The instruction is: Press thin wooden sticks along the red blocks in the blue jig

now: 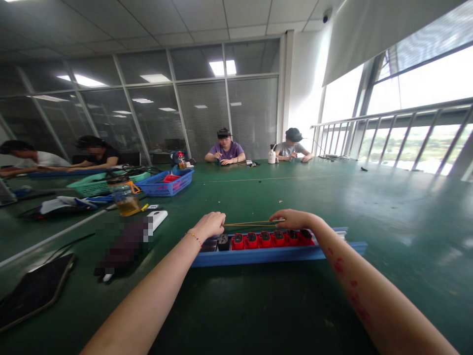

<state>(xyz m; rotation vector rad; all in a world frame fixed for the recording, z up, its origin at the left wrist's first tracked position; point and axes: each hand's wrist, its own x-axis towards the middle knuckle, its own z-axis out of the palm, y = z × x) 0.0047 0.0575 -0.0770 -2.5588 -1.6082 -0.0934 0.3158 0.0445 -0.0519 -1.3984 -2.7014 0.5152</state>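
Observation:
A thin tan rubber band (247, 224) is stretched between my two hands, just above a long blue trough (258, 257). My left hand (211, 226) is closed on the band's left end. My right hand (294, 218) grips the other end over the trough's right part, its fingertips partly hidden. Several red blocks with black tops (265, 239) stand in a row inside the trough. To their left is a black piece (223, 241), with grey pieces (210, 245) beside it, partly behind my left hand.
Left on the green table (295, 305) are a white device (159, 220), a dark tablet-like object (40, 286), a jar of amber liquid (127, 199), a blue basket (166, 185) and a green basket (90, 185). Several people sit around the table; a white bottle (272, 157) stands far back.

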